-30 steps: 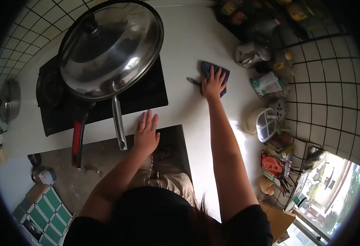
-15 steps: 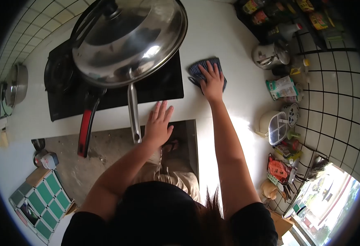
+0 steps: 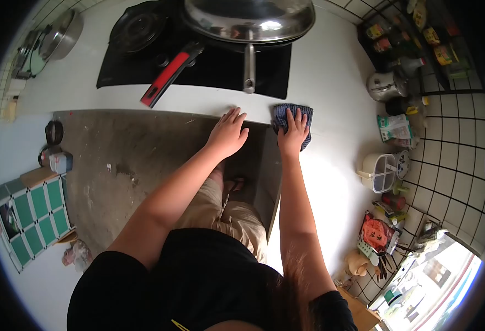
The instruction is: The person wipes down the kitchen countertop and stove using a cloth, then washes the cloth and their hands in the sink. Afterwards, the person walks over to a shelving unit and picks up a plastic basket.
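A dark blue patterned cloth point(image 3: 306, 139) lies bunched at the front edge of the white counter point(image 3: 330, 91). My right hand point(image 3: 293, 129) rests flat on it, fingers slightly apart and pressing down. On the left, my left hand point(image 3: 229, 132) is at the counter's front edge, fingers loosely stretched, with nothing in it. Beyond both hands is the black cooktop point(image 3: 220, 74), carrying a pan under a domed steel lid point(image 3: 248, 19). The pan's steel handle point(image 3: 249, 69) points toward me. A red and black handle point(image 3: 168, 77) also sticks out over the cooktop's front edge.
Along the right wall stand a steel pot point(image 3: 386, 86), a green and white packet point(image 3: 394, 128), a cream container with a clear lid point(image 3: 379, 172) and a red packet point(image 3: 377, 234). Metal bowls point(image 3: 65, 36) are at the far left. A green-panelled cabinet point(image 3: 35, 212) stands on the floor.
My right hand has drawn the cloth toward the counter's front edge. The view has shifted, so the cooktop and pan sit higher and further right. My left hand stays near the edge.
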The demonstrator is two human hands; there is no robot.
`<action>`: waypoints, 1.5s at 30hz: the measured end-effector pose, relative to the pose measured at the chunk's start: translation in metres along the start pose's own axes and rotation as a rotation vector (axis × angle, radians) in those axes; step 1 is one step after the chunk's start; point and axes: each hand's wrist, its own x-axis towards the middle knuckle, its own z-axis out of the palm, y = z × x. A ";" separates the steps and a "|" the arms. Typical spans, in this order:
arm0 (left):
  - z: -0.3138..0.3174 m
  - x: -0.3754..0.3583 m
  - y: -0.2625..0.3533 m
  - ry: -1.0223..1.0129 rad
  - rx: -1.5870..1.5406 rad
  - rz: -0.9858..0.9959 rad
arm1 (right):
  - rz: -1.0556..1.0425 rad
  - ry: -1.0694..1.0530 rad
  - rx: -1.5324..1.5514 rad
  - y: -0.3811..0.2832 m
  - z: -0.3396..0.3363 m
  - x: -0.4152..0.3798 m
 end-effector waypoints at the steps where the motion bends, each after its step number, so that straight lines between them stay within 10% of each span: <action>1: -0.005 -0.012 -0.005 0.006 -0.002 -0.017 | -0.017 0.011 0.000 -0.007 0.004 -0.003; 15: -0.068 -0.080 -0.093 0.117 -0.175 -0.133 | -0.257 -0.067 0.339 -0.174 0.054 -0.002; 20: -0.125 -0.085 -0.154 0.104 -0.234 -0.123 | 0.337 0.240 0.738 -0.204 0.036 0.035; 22: -0.149 -0.091 -0.184 0.099 -0.218 -0.144 | 0.077 0.473 0.462 -0.188 0.050 0.067; 28: -0.199 -0.095 -0.264 0.106 -0.166 -0.176 | -0.147 0.239 -0.089 -0.220 0.125 0.096; 45: -0.185 -0.084 -0.326 0.146 0.125 -0.114 | -0.267 -0.120 -0.005 -0.344 0.151 0.012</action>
